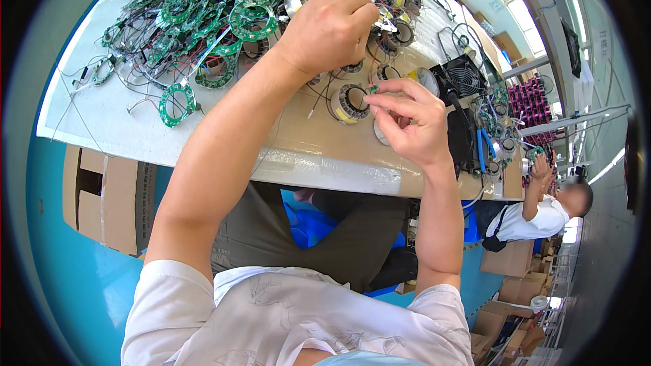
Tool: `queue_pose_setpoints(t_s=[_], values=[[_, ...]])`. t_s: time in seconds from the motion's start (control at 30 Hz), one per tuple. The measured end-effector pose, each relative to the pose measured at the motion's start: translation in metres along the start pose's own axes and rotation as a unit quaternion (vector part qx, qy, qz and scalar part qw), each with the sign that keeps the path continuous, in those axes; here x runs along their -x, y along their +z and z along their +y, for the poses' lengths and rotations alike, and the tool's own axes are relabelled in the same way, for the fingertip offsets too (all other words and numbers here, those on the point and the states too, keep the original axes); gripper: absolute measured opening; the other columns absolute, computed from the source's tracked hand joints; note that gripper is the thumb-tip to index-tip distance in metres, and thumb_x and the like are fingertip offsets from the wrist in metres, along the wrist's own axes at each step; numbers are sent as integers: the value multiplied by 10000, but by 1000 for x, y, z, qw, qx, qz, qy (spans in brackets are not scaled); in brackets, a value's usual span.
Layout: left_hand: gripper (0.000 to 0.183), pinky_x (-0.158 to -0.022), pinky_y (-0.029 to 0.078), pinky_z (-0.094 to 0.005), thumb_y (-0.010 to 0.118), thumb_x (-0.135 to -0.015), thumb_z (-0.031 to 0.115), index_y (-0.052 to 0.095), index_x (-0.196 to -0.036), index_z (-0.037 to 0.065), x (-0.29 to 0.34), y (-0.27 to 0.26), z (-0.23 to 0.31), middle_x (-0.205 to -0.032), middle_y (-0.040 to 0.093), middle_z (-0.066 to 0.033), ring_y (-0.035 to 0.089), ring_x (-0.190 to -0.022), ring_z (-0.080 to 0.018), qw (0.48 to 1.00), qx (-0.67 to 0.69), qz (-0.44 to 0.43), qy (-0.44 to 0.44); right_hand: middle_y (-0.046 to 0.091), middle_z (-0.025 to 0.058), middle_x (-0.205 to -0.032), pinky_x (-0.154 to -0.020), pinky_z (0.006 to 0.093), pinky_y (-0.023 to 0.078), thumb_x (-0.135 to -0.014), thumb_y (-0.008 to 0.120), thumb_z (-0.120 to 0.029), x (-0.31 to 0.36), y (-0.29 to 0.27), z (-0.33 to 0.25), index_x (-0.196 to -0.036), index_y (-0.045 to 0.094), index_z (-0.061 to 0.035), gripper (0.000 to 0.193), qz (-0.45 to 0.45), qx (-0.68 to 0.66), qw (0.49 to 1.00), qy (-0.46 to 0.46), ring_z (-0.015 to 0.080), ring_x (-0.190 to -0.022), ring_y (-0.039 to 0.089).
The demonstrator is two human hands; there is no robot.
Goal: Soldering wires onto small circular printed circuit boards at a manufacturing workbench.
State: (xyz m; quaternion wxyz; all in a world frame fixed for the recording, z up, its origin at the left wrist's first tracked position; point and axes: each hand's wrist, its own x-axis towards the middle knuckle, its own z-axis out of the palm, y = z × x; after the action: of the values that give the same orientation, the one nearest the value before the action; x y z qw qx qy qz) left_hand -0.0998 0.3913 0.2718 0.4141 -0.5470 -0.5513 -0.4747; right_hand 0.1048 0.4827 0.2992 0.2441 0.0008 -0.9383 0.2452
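Observation:
My left hand (pixel 329 32) is raised over the near right side of a pile of parts, its fingers closed. Whatever it grips is hidden behind the knuckles. Lower and to the right, my right hand (pixel 412 118) pinches a small green piece (pixel 373 89) between its fingertips. Just left of those fingertips, a ring-shaped wound motor stator (pixel 349 103) rests on the brown work surface (pixel 298 132). Green ring circuit boards (pixel 253 19) with thin wires are heaped beyond my left forearm. One more ring board (pixel 178 104) lies apart at the left.
At the right stand a black box with a fan (pixel 465 77) and a blue-handled tool (pixel 484 149). A cardboard box (pixel 108 196) is on the blue floor, below the table's left edge. Farther right, another person (pixel 542 213) works beside magenta racked parts (pixel 532 108).

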Motion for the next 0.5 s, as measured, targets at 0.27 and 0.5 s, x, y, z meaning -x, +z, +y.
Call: queue_pose_setpoints(t_s=[0.27,0.5], values=[[144,-581,565,-350,710,-741,-29,650,-841,55,2,0,0,-844,688,-69,682,-694,-278,1000,-14,13,-19,733,152,-1082,-563,226,532,-763,777,-7,5,2,7,-959,811,-88,214,-12,-12,999,-30,114,-649,683],[126,-569,544,-351,689,-734,-31,661,-817,60,-4,4,-4,-763,654,-83,654,-628,-265,983,64,133,-111,755,85,-1047,-528,247,476,-762,821,-106,-6,-19,-21,-1089,770,-74,333,-121,16,992,42,91,-589,597]])
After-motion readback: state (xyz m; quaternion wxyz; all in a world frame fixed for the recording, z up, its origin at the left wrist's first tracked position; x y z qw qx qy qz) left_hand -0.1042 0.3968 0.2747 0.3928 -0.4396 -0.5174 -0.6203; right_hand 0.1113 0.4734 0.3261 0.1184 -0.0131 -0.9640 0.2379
